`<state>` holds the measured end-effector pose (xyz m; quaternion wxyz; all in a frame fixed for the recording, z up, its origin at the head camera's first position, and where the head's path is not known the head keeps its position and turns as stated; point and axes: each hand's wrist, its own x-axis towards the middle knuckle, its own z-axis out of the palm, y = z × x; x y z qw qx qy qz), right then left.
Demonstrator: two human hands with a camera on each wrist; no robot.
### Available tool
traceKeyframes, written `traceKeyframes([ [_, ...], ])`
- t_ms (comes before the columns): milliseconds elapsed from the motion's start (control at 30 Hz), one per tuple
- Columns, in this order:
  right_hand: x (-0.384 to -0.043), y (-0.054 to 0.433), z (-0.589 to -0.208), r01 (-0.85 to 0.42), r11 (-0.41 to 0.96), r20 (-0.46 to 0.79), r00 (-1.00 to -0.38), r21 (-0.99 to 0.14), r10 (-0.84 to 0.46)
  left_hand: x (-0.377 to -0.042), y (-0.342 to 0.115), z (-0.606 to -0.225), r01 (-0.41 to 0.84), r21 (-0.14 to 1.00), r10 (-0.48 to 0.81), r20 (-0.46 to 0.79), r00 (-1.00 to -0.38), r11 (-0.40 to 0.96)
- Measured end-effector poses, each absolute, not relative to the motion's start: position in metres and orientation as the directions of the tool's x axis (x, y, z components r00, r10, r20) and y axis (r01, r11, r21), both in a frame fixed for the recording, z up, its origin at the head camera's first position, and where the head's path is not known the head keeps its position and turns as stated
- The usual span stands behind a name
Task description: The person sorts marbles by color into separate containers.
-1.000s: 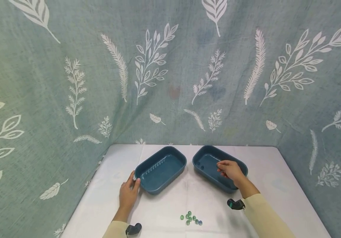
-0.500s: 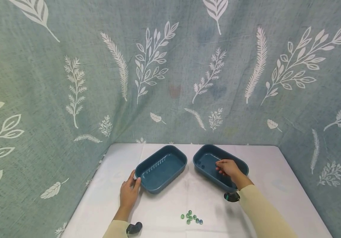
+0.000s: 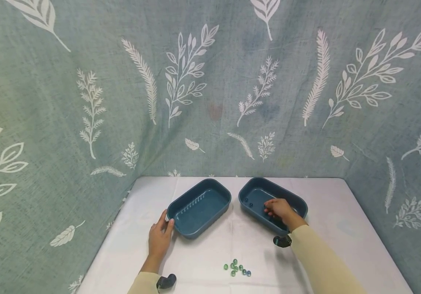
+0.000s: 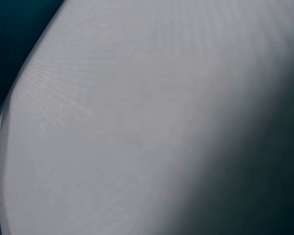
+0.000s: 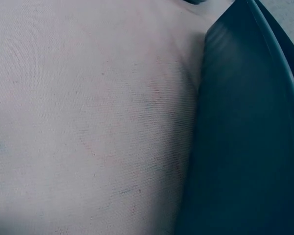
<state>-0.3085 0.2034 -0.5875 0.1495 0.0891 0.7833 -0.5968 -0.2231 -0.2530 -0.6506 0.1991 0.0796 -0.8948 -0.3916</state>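
Right grip (image 3: 283, 211) hangs over right tray (image 3: 259, 197) (left grip (image 3: 159, 241) touches left tray (image 3: 200, 209))

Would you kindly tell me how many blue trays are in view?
2: the left tray, with the left hand at its near end, and the right tray, partly hidden by the right hand. No others show.

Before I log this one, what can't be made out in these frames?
What the right hand holds, if anything: head view, too small, covered by its fingers.
Part of the right tray: head view, behind that hand.
Colours of two marbles inside it: head view, too small and dark.
Most of the left hand: left wrist view, cut off by the left edge.
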Motion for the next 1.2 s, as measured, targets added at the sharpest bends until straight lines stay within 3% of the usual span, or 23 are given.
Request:
traceKeyframes([
  [1200,-0.308,0.201,-0.594,0.299,0.293,-0.321,-0.947,-0.908,-0.03,-0.225,-0.252,-0.653,0.004,0.715,-0.299,0.298,-0.906,0.7],
])
